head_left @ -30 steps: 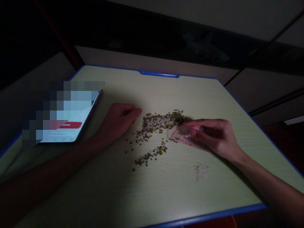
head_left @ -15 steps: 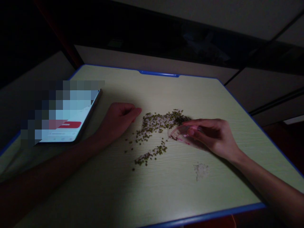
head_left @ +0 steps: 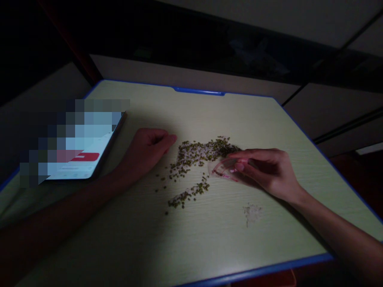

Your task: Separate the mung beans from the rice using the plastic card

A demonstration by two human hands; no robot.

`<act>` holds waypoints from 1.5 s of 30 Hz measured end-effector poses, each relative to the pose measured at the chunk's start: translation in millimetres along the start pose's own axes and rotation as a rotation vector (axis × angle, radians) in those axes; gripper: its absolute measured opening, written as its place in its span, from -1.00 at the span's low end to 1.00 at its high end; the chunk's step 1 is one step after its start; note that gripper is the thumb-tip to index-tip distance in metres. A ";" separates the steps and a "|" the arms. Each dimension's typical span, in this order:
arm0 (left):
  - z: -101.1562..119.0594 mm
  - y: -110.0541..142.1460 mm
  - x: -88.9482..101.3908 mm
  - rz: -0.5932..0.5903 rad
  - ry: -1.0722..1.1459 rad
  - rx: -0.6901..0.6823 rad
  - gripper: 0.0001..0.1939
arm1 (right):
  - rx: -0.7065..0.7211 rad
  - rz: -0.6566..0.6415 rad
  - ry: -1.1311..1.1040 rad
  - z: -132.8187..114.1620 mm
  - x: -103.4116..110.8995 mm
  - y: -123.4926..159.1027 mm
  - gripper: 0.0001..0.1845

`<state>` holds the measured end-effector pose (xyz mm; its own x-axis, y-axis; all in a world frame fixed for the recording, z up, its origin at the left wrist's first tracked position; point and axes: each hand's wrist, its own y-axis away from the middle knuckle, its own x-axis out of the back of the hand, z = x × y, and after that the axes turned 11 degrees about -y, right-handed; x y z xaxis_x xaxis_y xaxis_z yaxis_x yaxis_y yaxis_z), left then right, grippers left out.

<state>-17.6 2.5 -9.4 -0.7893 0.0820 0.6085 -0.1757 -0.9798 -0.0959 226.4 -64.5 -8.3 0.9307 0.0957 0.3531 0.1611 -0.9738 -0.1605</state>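
Green beans, which look like mung beans, lie in a heap [head_left: 194, 154] mixed with pale rice-like grains. A thinner strip of beans and grains [head_left: 188, 194] lies nearer to me. Just left of the heap rests my left hand [head_left: 152, 144], its fingers curled in and the thumb laid over them; the inside of the fist is hidden. My right hand [head_left: 263, 169] pinches a clear plastic bag [head_left: 221, 172] with pink print between thumb and fingers. The bag's open-looking edge faces the heap's right end, close to the beans. Its far part is hidden by my hand.
A small patch of pale grains [head_left: 253, 213] lies in front of my right wrist. On the left a lit tablet or phone [head_left: 77, 169] leans on the pale table [head_left: 134, 239], its upper screen blurred out. A blue rim [head_left: 257, 275] edges the table; cabinets stand behind.
The view has shifted slightly. The bag in my right hand has tilted or flexed a little, its edge a touch further left. My left hand keeps its place by the beans.
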 end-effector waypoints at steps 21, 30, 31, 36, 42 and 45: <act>0.5 0.9 -0.1 0.020 0.007 -0.028 -0.62 | -0.044 -0.046 -0.095 4.9 -4.5 1.4 -0.75; 1.3 0.6 0.0 0.018 0.002 -0.015 -0.62 | -0.004 -0.089 -0.087 2.8 -4.9 -1.7 -0.77; 1.5 0.8 -0.2 0.018 0.001 -0.014 -0.62 | 0.003 -0.095 -0.081 2.4 -4.5 -2.4 -0.78; 1.7 0.9 -0.4 0.024 -0.005 -0.032 -0.62 | 0.055 -0.133 -0.070 -0.2 -3.2 -4.6 -0.78; 1.2 -0.3 -0.3 0.017 0.005 -0.020 -0.62 | 0.108 -0.170 -0.025 -3.8 -1.5 -4.1 -0.76; 1.2 -0.4 -0.3 0.006 0.021 -0.015 -0.62 | 0.108 -0.173 -0.037 -3.9 -2.2 -4.1 -0.76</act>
<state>-16.6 2.7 -8.5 -0.8024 0.0798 0.5914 -0.1793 -0.9775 -0.1113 222.4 -61.5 -4.8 0.8973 0.2691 0.3499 0.3518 -0.9147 -0.1987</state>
